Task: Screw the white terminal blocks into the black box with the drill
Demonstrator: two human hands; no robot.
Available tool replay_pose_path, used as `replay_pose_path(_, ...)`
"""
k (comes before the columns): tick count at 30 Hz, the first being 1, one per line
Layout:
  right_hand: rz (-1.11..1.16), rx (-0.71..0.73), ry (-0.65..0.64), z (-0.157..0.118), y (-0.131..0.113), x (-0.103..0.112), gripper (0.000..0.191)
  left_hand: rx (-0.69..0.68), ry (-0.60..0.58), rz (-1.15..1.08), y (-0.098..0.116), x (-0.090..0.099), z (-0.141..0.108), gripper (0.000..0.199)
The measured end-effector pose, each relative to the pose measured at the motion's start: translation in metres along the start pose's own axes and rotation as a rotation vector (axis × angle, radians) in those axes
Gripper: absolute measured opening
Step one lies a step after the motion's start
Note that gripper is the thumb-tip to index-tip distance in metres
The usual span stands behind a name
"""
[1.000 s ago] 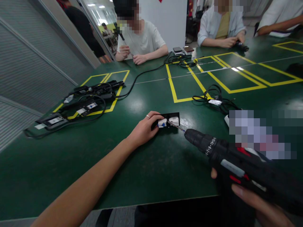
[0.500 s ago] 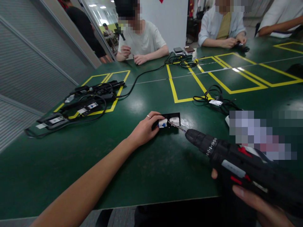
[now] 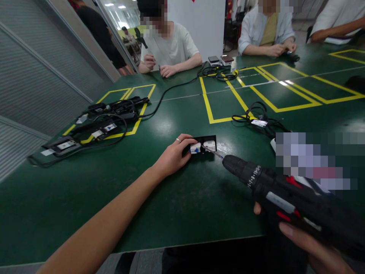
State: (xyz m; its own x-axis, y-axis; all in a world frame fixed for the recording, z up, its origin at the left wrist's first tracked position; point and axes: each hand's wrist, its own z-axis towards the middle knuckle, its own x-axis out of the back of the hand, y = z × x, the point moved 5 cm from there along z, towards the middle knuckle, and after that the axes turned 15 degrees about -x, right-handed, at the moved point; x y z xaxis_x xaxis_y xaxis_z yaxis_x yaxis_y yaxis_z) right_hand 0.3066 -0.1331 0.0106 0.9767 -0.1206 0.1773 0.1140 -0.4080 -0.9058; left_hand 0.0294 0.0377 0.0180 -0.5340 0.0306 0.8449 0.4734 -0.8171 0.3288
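Near the middle of the green table, my left hand [image 3: 178, 154] grips the left end of a small black box-like part [image 3: 210, 139] with white and blue labels. A ring is on one finger. My right hand [image 3: 305, 241] is wrapped round the handle of a black and red cordless drill [image 3: 273, 190]. Its long thin bit [image 3: 213, 152] points left and meets the black part between the two labels. Whether a screw sits under the tip is too small to tell.
Black adapters and cables [image 3: 108, 121] lie at the left within yellow tape. A coiled cable [image 3: 256, 118] is beyond the drill, beside a pixelated object [image 3: 310, 160]. Two small boxes [image 3: 219, 61] stand at the far side. Across the table, people [image 3: 173, 45] handle small things.
The view has shifted very slightly. My hands, the black part and the drill keep the same places relative to each other.
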Motion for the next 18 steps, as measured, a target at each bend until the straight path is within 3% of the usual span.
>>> replay_pose_path(9, 0.020, 0.043, -0.013, -0.0009, 0.0008, 0.0002, 0.035, -0.002, -0.005, -0.014, 0.0013, 0.0009, 0.0007, 0.038)
replay_pose_path(13, 0.001, 0.013, -0.021, -0.0020, 0.0025, -0.0013, 0.030, -0.004, -0.004, -0.013, 0.0014, 0.0008, 0.0007, 0.038)
replay_pose_path(18, -0.009, 0.021, 0.037, -0.0039, 0.0008, -0.0001, 0.037, -0.002, 0.000, -0.006, 0.0004, 0.0005, 0.0002, 0.038)
